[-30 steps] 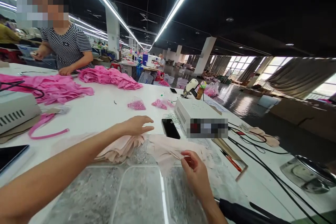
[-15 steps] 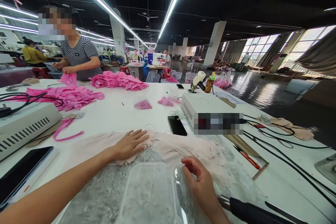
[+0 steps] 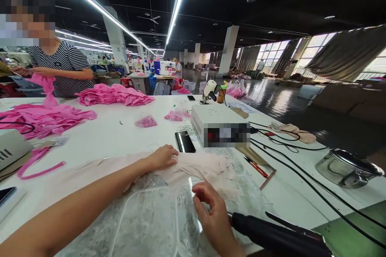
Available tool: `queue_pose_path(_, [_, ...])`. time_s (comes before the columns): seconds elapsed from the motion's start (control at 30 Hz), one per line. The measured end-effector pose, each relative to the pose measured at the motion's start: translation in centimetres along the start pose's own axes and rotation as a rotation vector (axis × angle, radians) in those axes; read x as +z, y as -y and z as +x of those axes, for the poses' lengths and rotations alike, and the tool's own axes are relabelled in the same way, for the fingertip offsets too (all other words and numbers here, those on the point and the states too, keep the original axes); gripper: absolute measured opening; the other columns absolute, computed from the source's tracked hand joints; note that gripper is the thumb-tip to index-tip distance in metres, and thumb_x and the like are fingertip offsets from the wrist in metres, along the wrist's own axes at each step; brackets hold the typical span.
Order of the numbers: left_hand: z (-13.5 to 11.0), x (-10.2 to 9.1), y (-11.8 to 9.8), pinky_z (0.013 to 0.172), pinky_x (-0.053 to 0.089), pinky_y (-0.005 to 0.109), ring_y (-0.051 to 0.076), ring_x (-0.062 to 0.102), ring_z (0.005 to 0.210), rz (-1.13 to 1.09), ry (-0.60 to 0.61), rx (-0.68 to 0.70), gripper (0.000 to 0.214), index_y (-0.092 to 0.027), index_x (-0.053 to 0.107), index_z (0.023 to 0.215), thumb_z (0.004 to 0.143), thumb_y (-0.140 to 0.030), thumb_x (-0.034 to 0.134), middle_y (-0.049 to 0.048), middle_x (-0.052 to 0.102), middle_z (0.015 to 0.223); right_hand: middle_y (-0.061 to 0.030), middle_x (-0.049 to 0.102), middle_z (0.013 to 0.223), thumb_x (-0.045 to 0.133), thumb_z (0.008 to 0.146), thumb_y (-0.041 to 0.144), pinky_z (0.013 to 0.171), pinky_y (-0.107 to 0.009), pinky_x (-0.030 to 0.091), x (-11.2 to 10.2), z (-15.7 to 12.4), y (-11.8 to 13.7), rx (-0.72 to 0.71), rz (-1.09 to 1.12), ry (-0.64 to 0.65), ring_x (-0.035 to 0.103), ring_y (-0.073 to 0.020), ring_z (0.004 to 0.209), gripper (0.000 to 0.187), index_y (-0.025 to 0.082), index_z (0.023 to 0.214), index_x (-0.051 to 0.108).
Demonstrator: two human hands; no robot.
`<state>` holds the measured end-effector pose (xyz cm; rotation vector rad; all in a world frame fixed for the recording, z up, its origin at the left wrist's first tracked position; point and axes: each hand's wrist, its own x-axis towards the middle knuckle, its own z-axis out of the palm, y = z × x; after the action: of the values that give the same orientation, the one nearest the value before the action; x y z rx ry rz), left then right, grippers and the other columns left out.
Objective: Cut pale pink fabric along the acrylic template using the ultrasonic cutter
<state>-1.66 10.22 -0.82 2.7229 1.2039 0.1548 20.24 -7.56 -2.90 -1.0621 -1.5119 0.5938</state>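
Note:
My left hand (image 3: 163, 157) lies on a pile of pale pink fabric pieces (image 3: 199, 168) with its fingers curled down into the cloth. My right hand (image 3: 209, 209) is nearer to me, thumb and forefinger bent toward each other over a clear plastic sheet (image 3: 157, 221) that covers a marbled board. Whether it pinches anything I cannot make out. A black-handled tool (image 3: 271, 235) lies just right of that hand. A black phone (image 3: 185, 142) rests beyond the fabric.
A white control box (image 3: 217, 122) with black cables (image 3: 301, 176) stands to the right, a metal pot (image 3: 346, 167) farther right. Pink garments (image 3: 45, 118) are heaped at the left, where a person in a striped shirt (image 3: 64, 68) handles one. A pink strap (image 3: 36, 164) lies left.
My left hand went from flat with spread fingers to curled on the pale fabric. My right hand drew back toward me over the plastic sheet. The view swung right, showing the metal pot.

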Motion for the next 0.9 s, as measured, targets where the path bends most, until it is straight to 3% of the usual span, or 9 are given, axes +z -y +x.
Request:
queue_pose_path(0.17, [2.8, 0.7, 0.1, 0.090, 0.058, 0.044, 0.024, 0.065, 0.107, -0.097, 0.069, -0.006, 0.032, -0.017, 0.060, 0.126, 0.100, -0.036, 0.063, 0.0094, 0.062, 0.127, -0.0055, 0.071, 0.088, 0.053, 0.088, 0.020, 0.066, -0.025, 0.060, -0.1, 0.3, 0.1, -0.034, -0.065, -0.016, 0.070, -0.0157, 0.075, 0.013, 0.020, 0.090, 0.066])
queue_pose_path(0.3, [2.6, -1.4, -0.2, 0.090, 0.058, 0.044, 0.024, 0.065, 0.106, -0.128, 0.035, 0.033, 0.033, -0.016, 0.060, 0.127, 0.100, -0.035, 0.063, 0.0097, 0.062, 0.126, -0.0061, 0.070, 0.093, 0.051, 0.086, 0.012, 0.068, -0.028, 0.060, 0.2, 0.8, -0.3, -0.086, -0.165, -0.046, 0.069, -0.0164, 0.076, 0.020, 0.021, 0.098, 0.064])
queue_pose_path(0.37, [1.8, -2.7, -0.9, 0.089, 0.057, 0.043, 0.023, 0.066, 0.104, -0.123, -0.010, 0.059, 0.031, -0.016, 0.061, 0.125, 0.100, -0.036, 0.062, 0.0096, 0.063, 0.124, -0.0091, 0.070, 0.102, 0.050, 0.084, 0.009, 0.077, -0.033, 0.061, 0.5, 1.1, -0.7, -0.120, -0.240, -0.072, 0.070, -0.0206, 0.090, 0.030, 0.021, 0.108, 0.063])
queue_pose_path(0.47, [-0.4, -4.1, -2.3, 0.086, 0.054, 0.038, 0.020, 0.064, 0.092, -0.114, -0.074, 0.107, 0.022, -0.017, 0.065, 0.102, 0.104, -0.034, 0.051, 0.0058, 0.067, 0.103, -0.0144, 0.067, 0.119, 0.051, 0.080, 0.006, 0.094, -0.045, 0.057, 1.3, 1.7, -1.4, -0.160, -0.365, -0.101, 0.064, -0.0277, 0.114, 0.047, 0.019, 0.125, 0.059])
queue_pose_path(0.63, [-5.4, -4.7, -4.4, 0.074, 0.045, 0.030, 0.020, 0.058, 0.077, -0.136, -0.106, 0.221, 0.032, -0.021, 0.058, 0.083, 0.104, -0.031, 0.037, 0.0032, 0.063, 0.080, -0.0157, 0.065, 0.128, 0.056, 0.074, 0.005, 0.103, -0.054, 0.048, 2.9, 3.0, -2.3, -0.201, -0.546, -0.079, 0.057, -0.0320, 0.121, 0.062, 0.018, 0.135, 0.055])
queue_pose_path(0.77, [-9.6, -4.2, -4.6, 0.065, 0.042, 0.027, 0.017, 0.055, 0.066, -0.162, -0.084, 0.321, 0.034, -0.022, 0.054, 0.080, 0.106, -0.029, 0.035, 0.0009, 0.058, 0.072, -0.0104, 0.071, 0.108, 0.058, 0.073, 0.003, 0.094, -0.050, 0.051, 3.2, 3.4, -2.7, -0.239, -0.637, -0.025, 0.061, -0.0294, 0.104, 0.048, 0.021, 0.118, 0.066])
queue_pose_path(0.9, [-13.9, -2.6, -3.9, 0.059, 0.041, 0.024, 0.014, 0.058, 0.062, -0.169, 0.023, 0.320, 0.032, -0.022, 0.055, 0.078, 0.106, -0.025, 0.040, -0.0003, 0.060, 0.072, -0.0062, 0.069, 0.085, 0.054, 0.077, -0.001, 0.081, -0.043, 0.054, 2.5, 1.8, -2.6, -0.311, -0.661, 0.061, 0.060, -0.0246, 0.085, 0.032, 0.022, 0.094, 0.070])
